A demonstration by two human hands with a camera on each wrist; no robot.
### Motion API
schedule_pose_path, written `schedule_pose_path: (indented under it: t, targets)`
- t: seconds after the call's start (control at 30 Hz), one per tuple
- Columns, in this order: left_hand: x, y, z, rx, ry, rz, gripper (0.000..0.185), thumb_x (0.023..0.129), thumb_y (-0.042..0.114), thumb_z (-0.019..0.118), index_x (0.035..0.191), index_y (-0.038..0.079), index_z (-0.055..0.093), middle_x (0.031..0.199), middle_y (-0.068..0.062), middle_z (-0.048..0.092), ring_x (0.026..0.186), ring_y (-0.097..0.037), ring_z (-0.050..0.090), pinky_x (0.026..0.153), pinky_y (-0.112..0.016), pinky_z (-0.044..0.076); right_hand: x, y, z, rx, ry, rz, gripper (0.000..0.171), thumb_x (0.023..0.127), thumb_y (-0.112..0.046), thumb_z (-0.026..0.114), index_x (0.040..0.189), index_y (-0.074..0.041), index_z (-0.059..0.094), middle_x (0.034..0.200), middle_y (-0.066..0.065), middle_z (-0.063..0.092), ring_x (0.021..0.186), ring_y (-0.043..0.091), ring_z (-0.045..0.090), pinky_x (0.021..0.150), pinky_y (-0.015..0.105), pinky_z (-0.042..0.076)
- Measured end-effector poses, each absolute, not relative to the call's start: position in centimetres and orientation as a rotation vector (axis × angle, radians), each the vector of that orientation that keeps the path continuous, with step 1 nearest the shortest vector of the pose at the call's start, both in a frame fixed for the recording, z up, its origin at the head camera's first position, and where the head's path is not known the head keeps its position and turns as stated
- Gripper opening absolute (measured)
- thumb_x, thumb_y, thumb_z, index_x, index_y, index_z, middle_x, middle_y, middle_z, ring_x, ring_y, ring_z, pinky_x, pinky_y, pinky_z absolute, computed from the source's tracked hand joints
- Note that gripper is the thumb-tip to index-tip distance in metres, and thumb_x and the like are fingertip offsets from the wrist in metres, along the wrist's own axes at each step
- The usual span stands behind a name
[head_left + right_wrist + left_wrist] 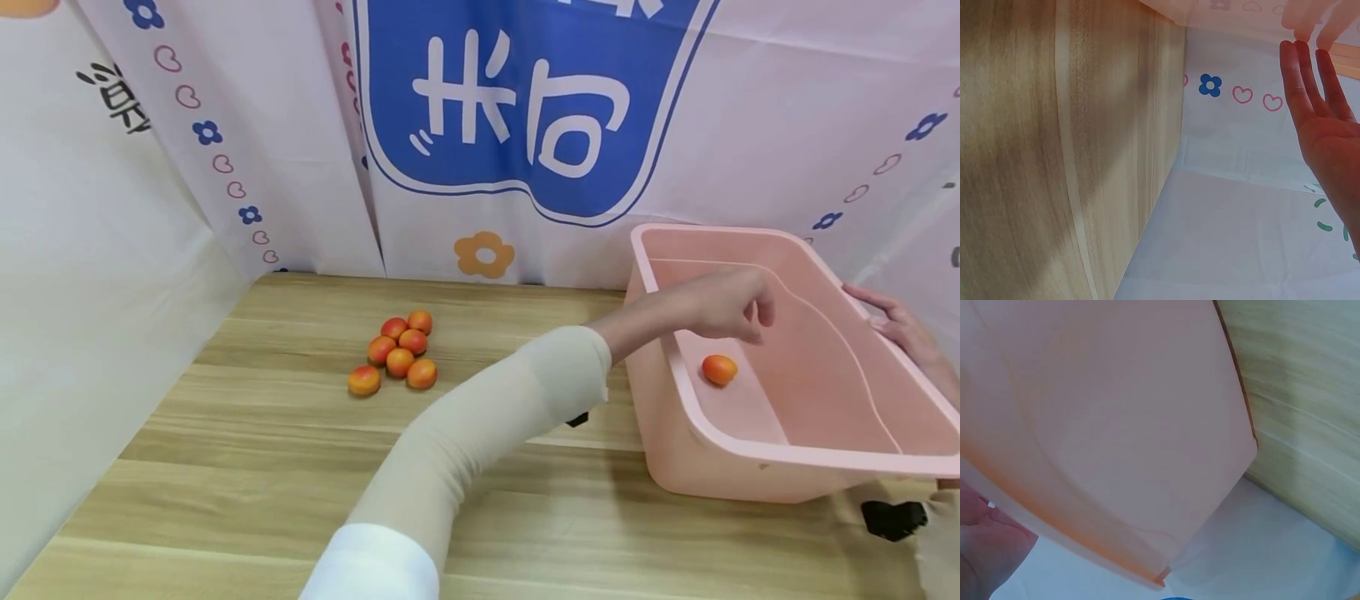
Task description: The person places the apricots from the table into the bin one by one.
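A white cloth backdrop [262,125] printed with hearts, flowers and a large blue panel hangs behind a pale wooden table [247,450]. On the right of the table stands a pink plastic tub [787,450], tilted so that its opening faces the viewer. One orange fruit [719,369] lies on the tub's floor near its left wall. The left hand [731,310], on a cream-sleeved arm reaching across from the near left, hangs just above that fruit with fingers loosely curled downward, holding nothing. The right hand [903,329] rests on the tub's far right rim, fingers straight against it. Seven more fruits [396,354] sit clustered on the table, well left of the tub.
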State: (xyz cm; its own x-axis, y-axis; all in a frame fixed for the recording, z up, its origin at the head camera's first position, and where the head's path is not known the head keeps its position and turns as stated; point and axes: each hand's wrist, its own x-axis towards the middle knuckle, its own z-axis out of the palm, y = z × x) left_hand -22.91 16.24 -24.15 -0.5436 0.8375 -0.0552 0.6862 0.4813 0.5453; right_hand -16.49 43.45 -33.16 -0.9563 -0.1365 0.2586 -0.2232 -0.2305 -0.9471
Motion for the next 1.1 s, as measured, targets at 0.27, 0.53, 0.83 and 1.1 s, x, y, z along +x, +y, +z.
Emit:
schedule_pose_path:
  t: [0.27,0.53,0.83,1.1]
  targets:
    - [-21.4,12.7,-23.5,1.398,2.436,0.74,0.031,0.1,0.015,0.069,0.131,0.012,0.068,0.127,0.003,0.066,0.118,-0.005,0.056,0.092,-0.005,0.042,-16.5,43.2,-32.8,0.32,-1.932,2.355,0.06,0.105,0.006,0.025,0.132,-0.027,0.067,0.115,-0.012,0.07,0.091,0.002,0.065,0.07,0.013,0.057]
    - [-20.1,8.1,-23.3,1.572,2.609,0.72,0.03,0.103,0.014,0.064,0.133,0.012,0.07,0.138,0.0,0.064,0.131,-0.009,0.055,0.105,-0.007,0.036,-18.5,45.0,-33.1,0.622,-1.882,2.406,0.068,0.1,0.016,0.021,0.127,-0.016,0.074,0.114,-0.004,0.075,0.088,0.005,0.069,0.069,0.012,0.056]
    - [-21.6,0.3,-26.2,1.652,2.729,1.16,0.02,0.097,-0.006,0.066,0.115,-0.003,0.075,0.115,-0.014,0.073,0.109,-0.023,0.068,0.097,-0.014,0.049,-19.0,45.2,-33.6,0.773,-1.792,2.445,0.065,0.099,0.018,0.022,0.129,-0.008,0.072,0.122,-0.002,0.074,0.093,0.007,0.07,0.073,0.013,0.056]
    - [-24.0,-6.6,-29.1,1.338,2.954,1.019,0.019,0.094,-0.006,0.069,0.112,-0.003,0.075,0.111,-0.015,0.073,0.105,-0.03,0.069,0.096,-0.033,0.057,-18.3,44.8,-32.8,0.484,-1.847,2.492,0.062,0.103,0.012,0.024,0.123,-0.015,0.076,0.107,0.001,0.076,0.082,0.01,0.071,0.063,0.016,0.057]
